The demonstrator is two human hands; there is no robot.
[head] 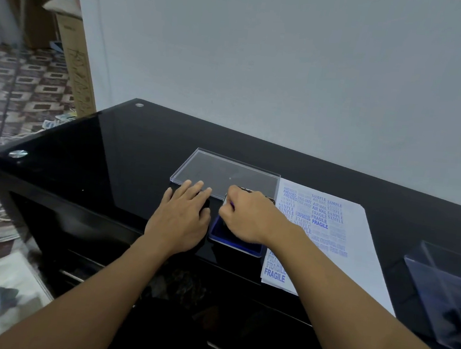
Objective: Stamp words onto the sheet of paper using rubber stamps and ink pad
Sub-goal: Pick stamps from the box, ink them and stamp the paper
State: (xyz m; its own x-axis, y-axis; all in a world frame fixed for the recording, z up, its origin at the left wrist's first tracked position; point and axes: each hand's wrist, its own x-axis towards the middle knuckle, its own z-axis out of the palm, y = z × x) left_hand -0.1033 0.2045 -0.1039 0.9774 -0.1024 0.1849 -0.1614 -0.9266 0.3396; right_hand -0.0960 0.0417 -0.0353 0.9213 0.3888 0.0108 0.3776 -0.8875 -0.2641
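A white sheet of paper (359,239) lies on the black glass table (117,156), covered with several blue stamped words such as FRAGILE, SAMPLE and AIR MAIL. A blue ink pad (233,241) sits at the sheet's left edge. My right hand (247,218) hovers over the pad with curled fingers that pinch a small rubber stamp (231,203), mostly hidden. My left hand (183,215) rests flat, fingers straight, on a dark object beside the pad.
A clear plastic lid (223,173) lies just beyond both hands. A clear plastic box (445,287) with dark items stands at the table's right end. The table's left edge drops to a patterned floor with a cardboard box (75,67).
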